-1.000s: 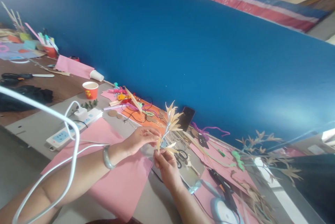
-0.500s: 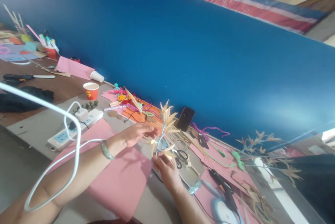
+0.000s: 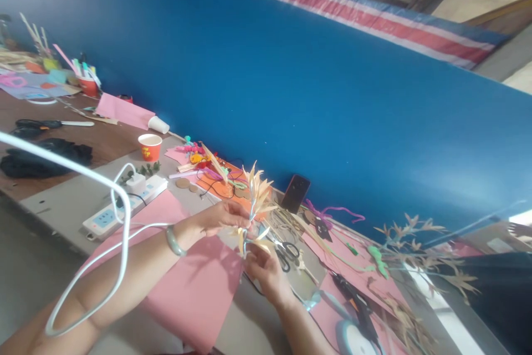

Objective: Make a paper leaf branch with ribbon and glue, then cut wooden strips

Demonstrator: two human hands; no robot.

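Note:
An upright stalk of straw-coloured pointed leaves (image 3: 258, 191), with a pale blue stem, stands between my two hands. My right hand (image 3: 266, 271) pinches its lower end, just below the small bottom leaves. Higher up, the fingers of my left hand (image 3: 226, 217) close on the stem under the main leaf cluster; a bangle circles that wrist. Black-handled scissors (image 3: 290, 254) lie close behind my right hand. Beneath my left forearm spreads a pink paper sheet (image 3: 195, 288). The exact contact of the fingertips is partly hidden by leaves.
At left stand a power strip (image 3: 124, 205) and a red paper cup (image 3: 150, 147). A looped white cable (image 3: 125, 233) crosses the view over my left forearm. A phone (image 3: 295, 193) leans on the blue wall. On the right are a glue gun (image 3: 355, 302) and another leafy stalk (image 3: 415, 233).
My left hand has gone from open fingers beside the stalk to gripping its stem. The stalk has shifted slightly left, and my right hand still holds its base.

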